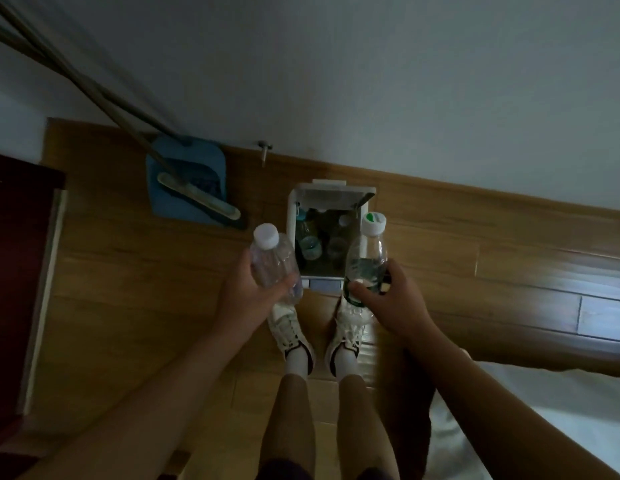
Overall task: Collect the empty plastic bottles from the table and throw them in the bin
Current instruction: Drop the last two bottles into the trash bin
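I stand over a small white bin [292,223] on the wooden floor, its lid raised against the wall. Several empty bottles lie inside it. My left hand [247,289] grips a clear bottle with a white cap [272,261], held upright just left of the bin's opening. My right hand [393,299] grips a clear bottle with a green label and a green-and-white cap [367,258], held at the bin's right edge. Both bottles hang near the bin's front rim, above my white shoes.
A blue dustpan [185,178] with a broom head resting in it stands left of the bin by the wall, long handles leaning up left. A dark red cabinet [17,271] fills the left edge. White bedding [544,410] lies at the lower right.
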